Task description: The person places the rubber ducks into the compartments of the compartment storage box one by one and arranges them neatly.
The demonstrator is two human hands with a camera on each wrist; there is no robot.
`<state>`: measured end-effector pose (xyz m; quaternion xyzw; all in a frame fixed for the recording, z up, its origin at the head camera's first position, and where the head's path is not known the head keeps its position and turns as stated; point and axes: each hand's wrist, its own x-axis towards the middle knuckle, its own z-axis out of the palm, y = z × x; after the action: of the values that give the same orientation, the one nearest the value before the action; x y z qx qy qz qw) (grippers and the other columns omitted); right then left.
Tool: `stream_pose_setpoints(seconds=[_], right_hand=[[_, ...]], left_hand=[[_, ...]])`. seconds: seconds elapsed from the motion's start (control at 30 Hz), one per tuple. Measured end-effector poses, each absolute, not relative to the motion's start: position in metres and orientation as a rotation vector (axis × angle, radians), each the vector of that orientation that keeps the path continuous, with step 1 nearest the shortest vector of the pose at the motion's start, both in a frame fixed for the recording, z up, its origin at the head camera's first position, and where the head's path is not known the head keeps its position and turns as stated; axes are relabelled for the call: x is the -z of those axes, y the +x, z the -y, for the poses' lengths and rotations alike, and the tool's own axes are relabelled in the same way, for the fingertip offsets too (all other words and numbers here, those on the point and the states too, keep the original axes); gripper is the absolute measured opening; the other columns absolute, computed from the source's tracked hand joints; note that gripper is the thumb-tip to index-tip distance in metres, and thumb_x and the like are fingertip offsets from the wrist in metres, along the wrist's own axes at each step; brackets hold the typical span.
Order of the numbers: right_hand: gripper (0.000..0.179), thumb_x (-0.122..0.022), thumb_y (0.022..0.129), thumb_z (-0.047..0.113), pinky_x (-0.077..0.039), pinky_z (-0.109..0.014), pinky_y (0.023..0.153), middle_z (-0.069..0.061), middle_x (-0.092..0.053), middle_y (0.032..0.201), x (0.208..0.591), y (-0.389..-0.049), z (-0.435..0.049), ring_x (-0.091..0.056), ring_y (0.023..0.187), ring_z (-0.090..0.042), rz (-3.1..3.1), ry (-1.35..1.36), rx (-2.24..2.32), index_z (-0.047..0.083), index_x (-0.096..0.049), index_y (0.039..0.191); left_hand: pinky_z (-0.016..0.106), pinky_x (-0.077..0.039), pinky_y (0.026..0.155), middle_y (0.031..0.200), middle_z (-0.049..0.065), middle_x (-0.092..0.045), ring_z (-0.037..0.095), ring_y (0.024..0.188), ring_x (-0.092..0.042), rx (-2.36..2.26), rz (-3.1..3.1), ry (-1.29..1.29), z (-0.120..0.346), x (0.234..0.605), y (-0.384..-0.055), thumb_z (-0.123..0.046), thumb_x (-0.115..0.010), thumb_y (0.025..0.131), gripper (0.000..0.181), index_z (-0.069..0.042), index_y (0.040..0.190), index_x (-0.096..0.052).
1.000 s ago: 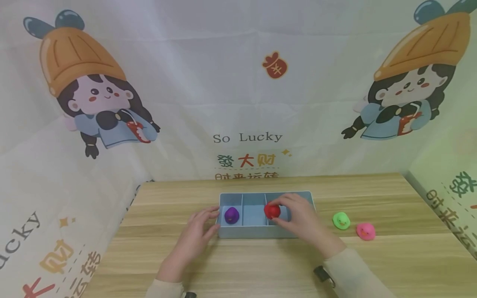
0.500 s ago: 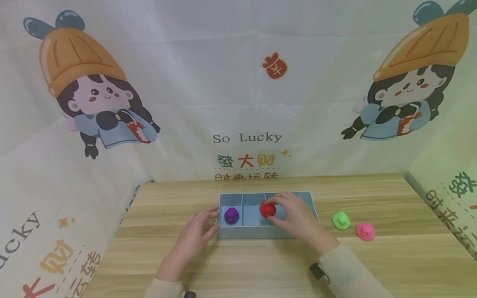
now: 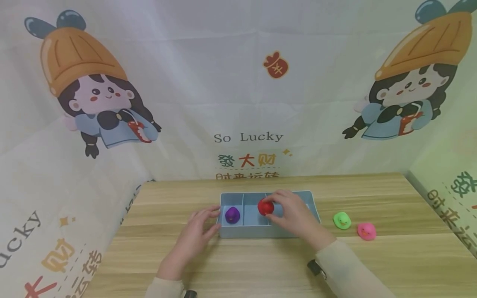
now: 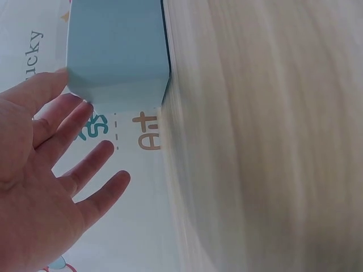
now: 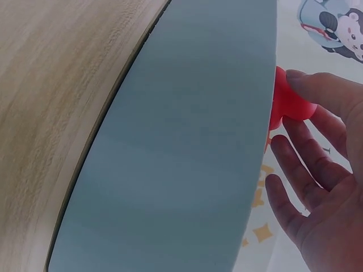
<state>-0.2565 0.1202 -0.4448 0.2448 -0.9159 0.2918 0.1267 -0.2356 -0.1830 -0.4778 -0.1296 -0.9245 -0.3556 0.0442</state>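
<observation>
A blue-grey divided box [image 3: 246,232] lies lengthwise on the table. In its left compartment sits a purple rubber duck [image 3: 232,215]. My right hand [image 3: 294,215] pinches a red rubber duck [image 3: 265,207] between thumb and fingers, over the right part of the middle compartment. From the right wrist view, the red duck [image 5: 292,103] shows above the rim of the box wall [image 5: 176,136], partly hidden by it. At the box's left end, my left hand [image 3: 197,231] touches the edge with its fingertips; the left wrist view shows its fingers [image 4: 102,192] loosely extended.
To the right of the box, a green rubber duck [image 3: 342,220] and a pink one [image 3: 367,231] lie side by side on the wooden table [image 3: 257,265]. A printed cloth [image 3: 186,82] hangs behind and along both sides.
My right hand has carried the red duck a little leftward, from the right divider toward the middle compartment. The left hand stays at the box's left end.
</observation>
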Motion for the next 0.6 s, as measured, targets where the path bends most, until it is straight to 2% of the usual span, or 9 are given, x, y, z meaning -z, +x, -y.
stream_pose_setpoints(seconds=[0.6], right_hand=[[0.036,-0.089,0.081,0.014,-0.060,-0.038,0.093,0.002,-0.072,0.108,0.4473,-0.2650,-0.1130,-0.067,0.105,-0.020,2.652,0.745,-0.848,0.015,-0.075,0.114]], left_hand=[[0.061,-0.036,0.122,0.153,0.004,-0.055,0.033,0.143,-0.045,1.072,2.830,-0.385,0.1822,0.4768,-0.2345,-0.019,-0.072,0.096,0.040,-0.008,0.134,-0.065]])
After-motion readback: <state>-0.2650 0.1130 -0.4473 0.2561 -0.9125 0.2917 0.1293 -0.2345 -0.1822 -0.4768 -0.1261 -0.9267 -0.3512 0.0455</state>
